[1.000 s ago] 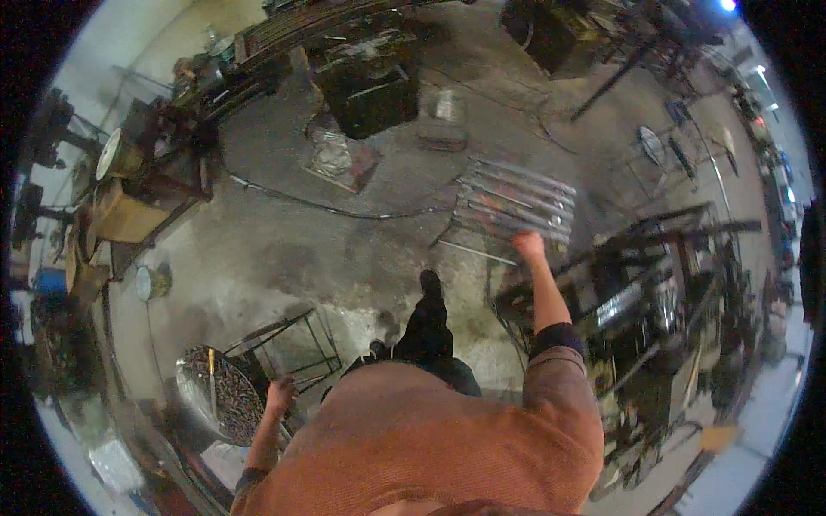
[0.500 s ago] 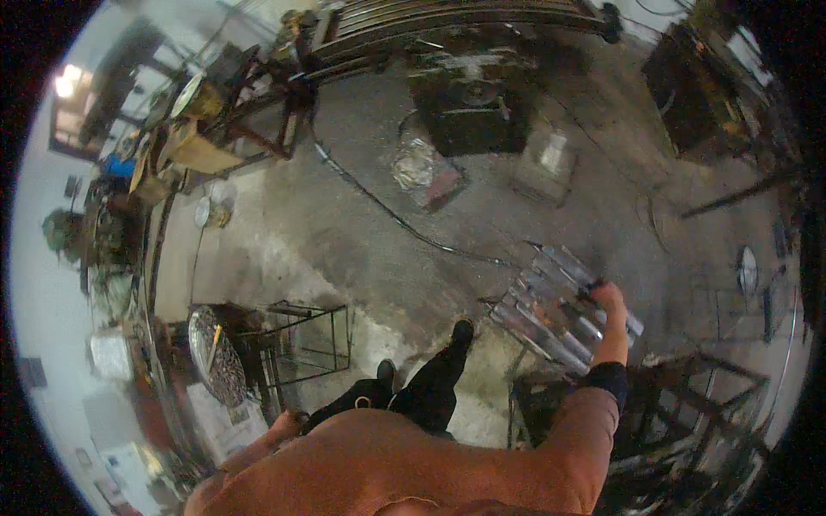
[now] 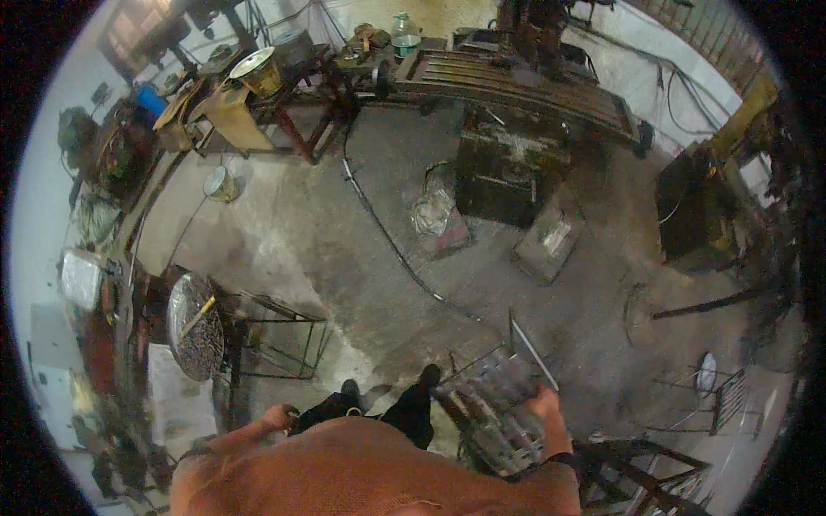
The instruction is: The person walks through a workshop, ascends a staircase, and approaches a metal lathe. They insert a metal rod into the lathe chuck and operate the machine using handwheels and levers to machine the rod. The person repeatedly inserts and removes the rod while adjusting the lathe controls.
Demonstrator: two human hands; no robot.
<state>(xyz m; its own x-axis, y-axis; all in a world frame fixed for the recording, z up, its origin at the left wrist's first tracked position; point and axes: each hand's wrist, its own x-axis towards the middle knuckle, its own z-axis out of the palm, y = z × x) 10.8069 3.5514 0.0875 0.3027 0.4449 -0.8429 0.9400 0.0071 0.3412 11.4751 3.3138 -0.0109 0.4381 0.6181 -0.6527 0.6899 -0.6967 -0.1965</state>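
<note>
A round metal pan (image 3: 180, 303) full of small dark pieces stands toward the left edge of the floor (image 3: 383, 305), a yellow-handled tool (image 3: 198, 316) lying across it and a white sheet (image 3: 178, 383) just beside it. Farther off sits a small bucket (image 3: 221, 185); beyond that, a gold-sided bowl (image 3: 258, 77) rests near the left end of a desk (image 3: 298, 138) with reddish legs. The person's left hand (image 3: 277, 418) hangs curled beside the thigh, near a thin metal stand (image 3: 284, 321); whether it holds anything cannot be told. A hose (image 3: 387, 234) curves across the middle of the floor, well left of a dark boxy unit (image 3: 499, 189). The slatted metal piece (image 3: 492, 400) is to the right of the person's legs, tilted, a silver bar (image 3: 534, 351) reaching out beyond it. The right hand (image 3: 544, 402) is closed on its right edge. The two hands are well apart.
</note>
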